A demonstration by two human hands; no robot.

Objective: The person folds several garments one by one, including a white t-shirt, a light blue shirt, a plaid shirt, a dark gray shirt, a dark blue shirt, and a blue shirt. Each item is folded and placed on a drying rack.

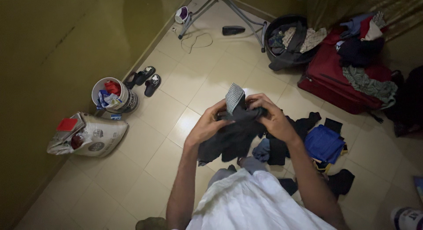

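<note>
Both hands grip a dark grey garment in front of my chest; a black-and-white striped part sticks up from it. My left hand holds its left side, fingers curled into the cloth. My right hand pinches the top right edge. The garment's lower part hangs down between my forearms. Under my hands, dark clothes and a folded blue cloth lie on the tiled floor.
A red suitcase heaped with clothes stands at the right, beside a dark basket of laundry. A white bucket, a sack and black sandals line the left wall. Metal stand legs rise at the top.
</note>
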